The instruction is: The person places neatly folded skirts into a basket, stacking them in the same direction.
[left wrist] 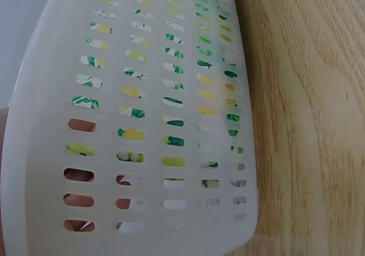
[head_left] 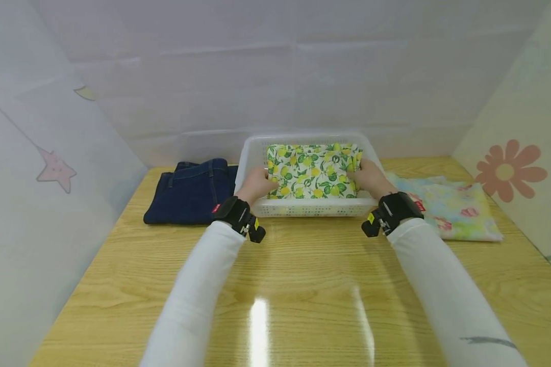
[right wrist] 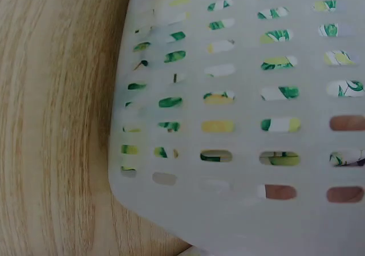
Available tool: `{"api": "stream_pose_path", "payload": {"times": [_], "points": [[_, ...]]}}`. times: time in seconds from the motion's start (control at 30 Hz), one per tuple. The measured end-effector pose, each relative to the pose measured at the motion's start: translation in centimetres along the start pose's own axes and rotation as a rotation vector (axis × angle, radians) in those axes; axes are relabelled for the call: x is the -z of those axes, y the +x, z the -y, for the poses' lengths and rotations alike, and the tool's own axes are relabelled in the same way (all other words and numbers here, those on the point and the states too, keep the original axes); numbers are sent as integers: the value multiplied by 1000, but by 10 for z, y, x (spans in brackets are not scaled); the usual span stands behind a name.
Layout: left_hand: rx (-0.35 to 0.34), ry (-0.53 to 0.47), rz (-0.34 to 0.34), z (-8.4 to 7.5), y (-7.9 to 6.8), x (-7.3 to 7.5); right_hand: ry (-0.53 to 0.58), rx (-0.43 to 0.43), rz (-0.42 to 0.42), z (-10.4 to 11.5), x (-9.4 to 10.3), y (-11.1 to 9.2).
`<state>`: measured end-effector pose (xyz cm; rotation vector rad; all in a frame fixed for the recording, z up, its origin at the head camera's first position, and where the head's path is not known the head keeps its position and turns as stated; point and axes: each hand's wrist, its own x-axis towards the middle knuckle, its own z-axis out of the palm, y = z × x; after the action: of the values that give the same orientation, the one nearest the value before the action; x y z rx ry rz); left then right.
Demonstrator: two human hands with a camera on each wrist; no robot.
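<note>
A folded cloth with a lemon print (head_left: 312,171) lies inside a white plastic basket (head_left: 312,208). My left hand (head_left: 256,184) reaches over the basket's near left corner and grips the cloth's left edge. At the opposite edge, my right hand (head_left: 371,178) holds the cloth's right side, where its folded layers show. In both wrist views the perforated basket wall (left wrist: 154,210) fills much of the picture, and bits of the print and of fingers show through the slots. Most fingertips are hidden by the cloth and the basket.
Folded dark blue jeans (head_left: 188,191) lie left of the basket on the wooden table (head_left: 303,270). To its right is a folded pastel floral cloth (head_left: 459,209), partly behind my right wrist. A pale sheet wall (head_left: 294,76) rises behind the basket.
</note>
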<state>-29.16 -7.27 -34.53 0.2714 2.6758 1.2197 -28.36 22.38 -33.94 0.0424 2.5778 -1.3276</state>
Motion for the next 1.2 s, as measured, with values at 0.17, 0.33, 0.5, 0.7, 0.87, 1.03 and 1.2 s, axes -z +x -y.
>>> {"api": "stream_pose_path", "payload": {"times": [0.17, 0.33, 0.5, 0.7, 0.87, 1.03, 1.2], "points": [[2, 28, 20, 0, 5, -3, -45, 24, 77, -6, 2, 5], [-16, 63, 94, -1, 6, -5, -101, 51, 199, -10, -1, 6], [9, 176, 139, -4, 4, -5, -84, 26, 234, -8, -2, 6], [-4, 263, 201, -6, 3, -4, -148, 6, 285, -4, -2, 4], [57, 320, 290, -9, 0, -4, -156, -75, 379, -4, 0, -1], [113, 324, 332, -11, -1, -4, -199, -124, 440, -3, 2, -6], [116, 385, 415, -12, -1, -1, -306, -112, 445, -3, 2, -7]]}}
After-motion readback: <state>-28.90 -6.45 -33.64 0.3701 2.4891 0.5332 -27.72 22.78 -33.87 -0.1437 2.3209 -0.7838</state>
